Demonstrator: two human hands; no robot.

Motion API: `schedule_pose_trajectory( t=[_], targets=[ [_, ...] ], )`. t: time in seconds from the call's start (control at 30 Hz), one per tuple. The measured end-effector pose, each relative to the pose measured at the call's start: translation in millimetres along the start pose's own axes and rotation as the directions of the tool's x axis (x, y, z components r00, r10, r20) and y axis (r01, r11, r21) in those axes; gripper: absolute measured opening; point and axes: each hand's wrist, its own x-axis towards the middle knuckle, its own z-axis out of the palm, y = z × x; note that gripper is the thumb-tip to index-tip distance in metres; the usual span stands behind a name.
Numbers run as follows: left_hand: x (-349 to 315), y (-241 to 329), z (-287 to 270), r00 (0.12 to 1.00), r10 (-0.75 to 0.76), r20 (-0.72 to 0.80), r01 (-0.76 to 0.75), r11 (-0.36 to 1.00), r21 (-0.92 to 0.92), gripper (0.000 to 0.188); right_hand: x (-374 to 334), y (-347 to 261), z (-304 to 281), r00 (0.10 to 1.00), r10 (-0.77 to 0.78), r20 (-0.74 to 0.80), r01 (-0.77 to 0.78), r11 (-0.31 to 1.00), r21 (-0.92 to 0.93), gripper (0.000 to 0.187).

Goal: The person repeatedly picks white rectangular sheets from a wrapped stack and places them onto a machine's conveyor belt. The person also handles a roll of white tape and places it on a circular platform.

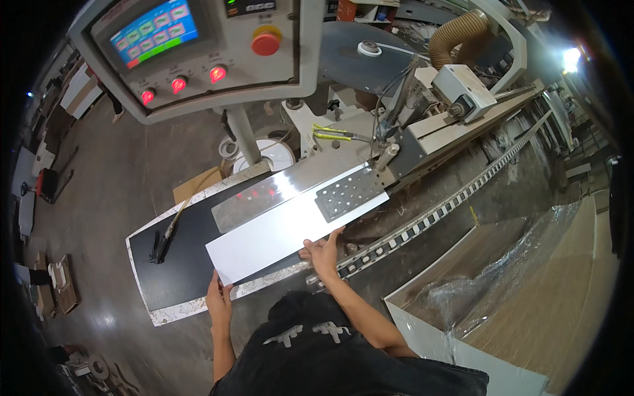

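A long white panel (pixel 277 241) lies flat on the dark machine table (pixel 178 264) with its pale, marbled edge. My left hand (pixel 218 296) grips the panel's near left corner, thumb on top. Along the near long edge, my right hand (pixel 322 252) holds the panel with its thumb near the edge; some of the fingers are hidden beneath. A dark perforated plate (pixel 350 197) covers the panel's far right part. Behind the panel runs a shiny metal strip (pixel 254 203).
A control box (pixel 211 59) with a screen and red buttons overhangs at upper left. An air gun (pixel 163 244) rests on the table's left. Green-handled pliers (pixel 333 133) lie on the machine. A roller rail (pixel 422 228) extends right, beside film-wrapped boards (pixel 515 284).
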Motion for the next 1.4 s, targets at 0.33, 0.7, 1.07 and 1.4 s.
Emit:
schedule_pose_trajectory(
  t=[0.33, 0.7, 1.07, 1.4],
  targets=[
    [20, 89, 61, 0.951, 0.309, -0.023, -0.263, 0.844, 0.468, 0.06, 57, -38, -91, 0.999, -0.041, -0.023, 0.04, 0.999, -0.034, 0.116],
    [43, 133, 137, 0.944, 0.29, 0.156, -0.329, 0.822, 0.465, 0.078, 45, -55, -120, 0.963, 0.197, 0.185, -0.24, 0.939, 0.246, 0.115],
    [70, 140, 116, 0.857, 0.41, 0.313, -0.465, 0.877, 0.123, 0.06, 10, -50, -41, 0.986, -0.07, 0.151, -0.053, 0.726, 0.685, 0.124],
    [43, 236, 63, 0.67, 0.721, 0.176, -0.633, 0.679, -0.372, 0.043, -41, -46, -172, 0.994, -0.085, -0.066, 0.104, 0.91, 0.401, 0.075]
  ],
)
